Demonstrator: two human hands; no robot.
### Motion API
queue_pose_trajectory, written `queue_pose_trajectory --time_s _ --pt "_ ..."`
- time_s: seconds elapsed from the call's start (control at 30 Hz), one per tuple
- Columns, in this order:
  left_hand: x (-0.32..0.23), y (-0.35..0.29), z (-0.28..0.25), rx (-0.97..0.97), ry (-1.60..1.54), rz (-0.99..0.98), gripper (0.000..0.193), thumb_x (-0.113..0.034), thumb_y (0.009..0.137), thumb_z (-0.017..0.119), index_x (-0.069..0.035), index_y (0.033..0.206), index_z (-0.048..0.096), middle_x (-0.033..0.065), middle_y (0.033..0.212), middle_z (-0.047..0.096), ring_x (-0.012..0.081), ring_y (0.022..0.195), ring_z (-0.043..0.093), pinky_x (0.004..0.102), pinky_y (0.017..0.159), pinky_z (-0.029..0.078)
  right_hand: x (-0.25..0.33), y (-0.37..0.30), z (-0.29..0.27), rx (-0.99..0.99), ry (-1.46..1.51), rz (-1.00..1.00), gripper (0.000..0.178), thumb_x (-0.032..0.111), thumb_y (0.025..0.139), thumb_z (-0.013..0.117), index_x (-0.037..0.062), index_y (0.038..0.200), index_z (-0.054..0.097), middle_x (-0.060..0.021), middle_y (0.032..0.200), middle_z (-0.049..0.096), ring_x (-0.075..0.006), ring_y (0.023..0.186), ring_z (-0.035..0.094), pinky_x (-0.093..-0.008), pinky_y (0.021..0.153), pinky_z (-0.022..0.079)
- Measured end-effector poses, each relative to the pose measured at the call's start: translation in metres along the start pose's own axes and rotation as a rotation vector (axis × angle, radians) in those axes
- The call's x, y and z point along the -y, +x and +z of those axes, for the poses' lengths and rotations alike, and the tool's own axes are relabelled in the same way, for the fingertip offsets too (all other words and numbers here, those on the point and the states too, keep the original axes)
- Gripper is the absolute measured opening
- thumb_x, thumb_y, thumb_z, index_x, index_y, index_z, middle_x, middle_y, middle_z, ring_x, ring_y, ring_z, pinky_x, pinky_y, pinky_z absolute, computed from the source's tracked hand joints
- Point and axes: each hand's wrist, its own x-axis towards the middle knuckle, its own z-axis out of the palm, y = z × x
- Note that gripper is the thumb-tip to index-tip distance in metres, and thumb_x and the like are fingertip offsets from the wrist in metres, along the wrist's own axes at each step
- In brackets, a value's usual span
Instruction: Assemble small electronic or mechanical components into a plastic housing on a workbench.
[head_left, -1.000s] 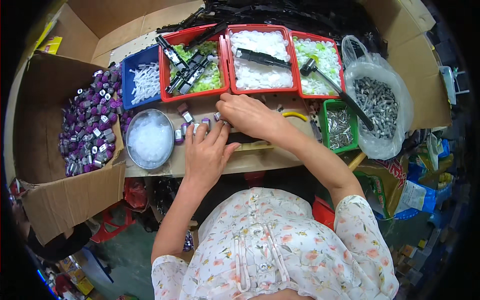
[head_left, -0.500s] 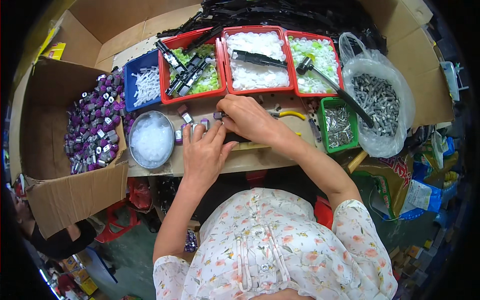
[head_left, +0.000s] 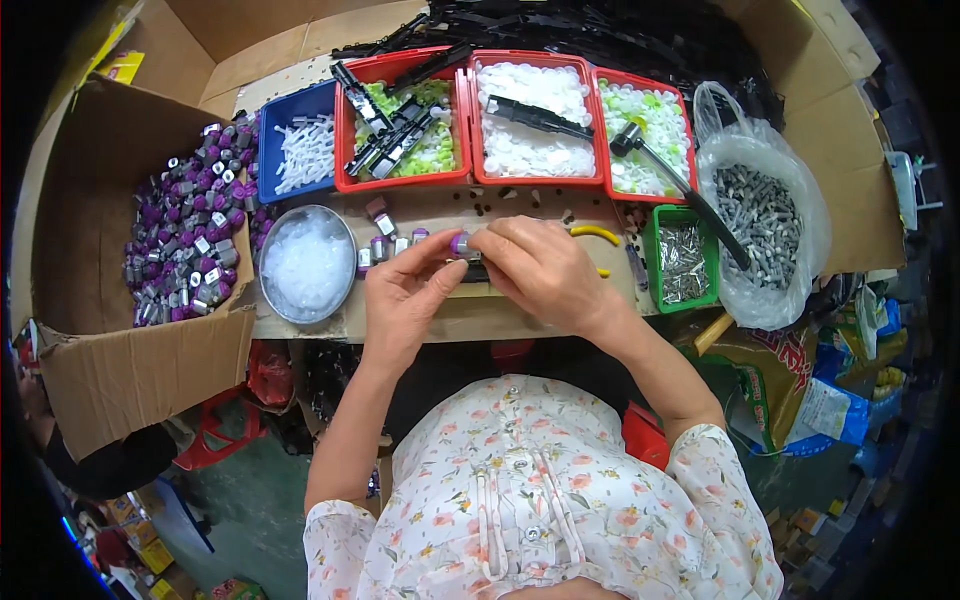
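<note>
Above the front of the table, both hands meet at a small purple-and-grey cylindrical piece [head_left: 460,245]. My left hand [head_left: 402,305] pinches its purple end between thumb and fingertips. My right hand [head_left: 545,272] closes around the other end, its fingers hiding most of that side. Under the hands lies a dark bar [head_left: 476,273], partly covered. Beyond my left fingers, a few similar pieces [head_left: 380,247] stand close together on the table, with another reddish-and-silver piece [head_left: 380,215] lying behind them.
At left are a cardboard box [head_left: 140,360] of purple-and-grey pieces and a bowl [head_left: 350,262] of whitish material. A blue tray [head_left: 266,160] and red trays [head_left: 400,184] line the back. At right are a hammer [head_left: 690,190], a green tray [head_left: 686,302] of metal pins and a plastic bag [head_left: 805,190].
My left hand has lifted off the standing pieces and now pinches the purple end. My right hand has shifted right and toward me, bringing the piece between both hands. The view has shifted slightly.
</note>
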Motion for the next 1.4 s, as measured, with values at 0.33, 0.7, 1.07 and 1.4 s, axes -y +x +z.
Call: queue_pose_trajectory --time_s 0.33,0.7,1.07,1.4 --pt "0.004 -0.007 0.001 -0.012 -0.111 -0.031 0.024 -0.003 0.089 0.071 0.004 0.113 0.069 0.0057 0.100 0.070 0.0092 0.087 0.063 0.0235 0.082 0.051 0.005 -0.001 -0.003 0.010 0.166 0.092 0.031 0.007 0.080 0.075 0.0019 0.109 0.065 -0.0119 0.098 0.065 -0.0289 0.085 0.066 -0.0380 0.072 0.052" --pt "0.002 -0.011 0.000 -0.015 0.131 -0.131 0.025 -0.020 0.099 0.062 0.003 0.099 0.072 0.0029 0.078 0.067 0.0068 0.069 0.057 0.0207 0.063 0.043 0.009 -0.012 0.001 -0.009 0.100 0.145 0.030 0.013 0.077 0.077 0.0057 0.104 0.067 -0.0070 0.100 0.065 -0.0243 0.088 0.065 -0.0361 0.072 0.045" --pt "0.007 -0.020 -0.011 -0.233 0.688 0.334 0.017 -0.011 0.094 0.066 0.003 0.102 0.071 0.0084 0.090 0.069 0.0140 0.080 0.060 0.0277 0.072 0.046 0.008 -0.015 0.034 0.004 0.186 0.298 0.024 0.013 0.073 0.079 0.0052 0.095 0.070 -0.0066 0.099 0.064 -0.0256 0.092 0.061 -0.0391 0.075 0.044" --pt "0.018 -0.018 -0.013 -0.150 0.980 0.687 0.020 -0.006 0.080 0.075 0.001 0.099 0.070 0.0129 0.100 0.067 0.0306 0.089 0.062 0.0381 0.075 0.049 0.013 -0.012 0.039 -0.014 0.214 0.354 0.025 0.008 0.068 0.079 0.0035 0.092 0.071 -0.0077 0.094 0.066 -0.0258 0.086 0.062 -0.0387 0.076 0.047"
